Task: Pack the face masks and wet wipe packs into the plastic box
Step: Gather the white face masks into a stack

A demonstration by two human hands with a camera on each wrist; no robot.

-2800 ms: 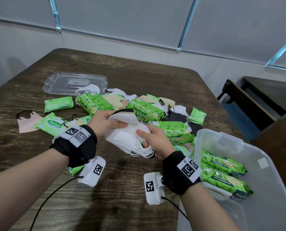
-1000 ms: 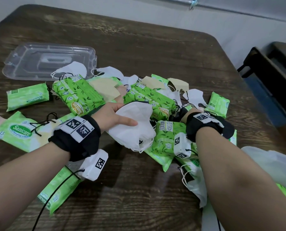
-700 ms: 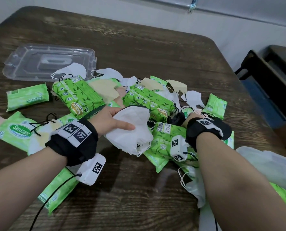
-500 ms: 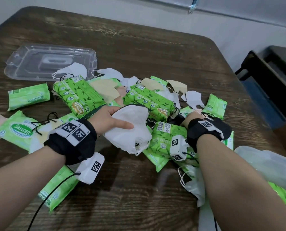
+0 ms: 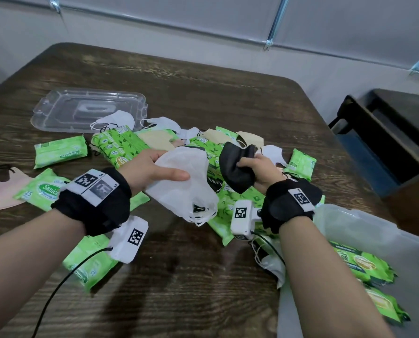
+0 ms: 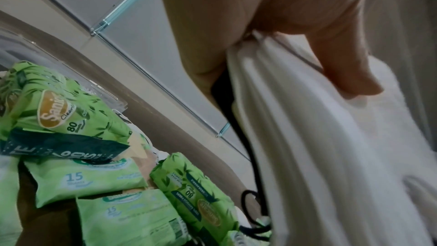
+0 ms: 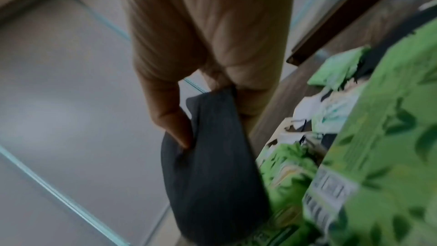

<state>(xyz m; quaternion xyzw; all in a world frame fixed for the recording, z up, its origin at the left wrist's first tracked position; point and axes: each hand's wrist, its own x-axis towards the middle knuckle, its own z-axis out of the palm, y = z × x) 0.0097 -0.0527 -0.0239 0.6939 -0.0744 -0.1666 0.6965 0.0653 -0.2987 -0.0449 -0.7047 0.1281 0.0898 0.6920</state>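
Plastic box with green wipe packs inside

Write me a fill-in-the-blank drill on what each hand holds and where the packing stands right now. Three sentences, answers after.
1. The left hand grips a stack of ____ face masks.
2. The right hand holds a ____ face mask.
3. The plastic box already contains green ____ packs, while its clear lid lies on the table.

Missing words: white; black; wet wipe

White masks; black mask; green leaf-print wipe packs; dark wood-grain table.
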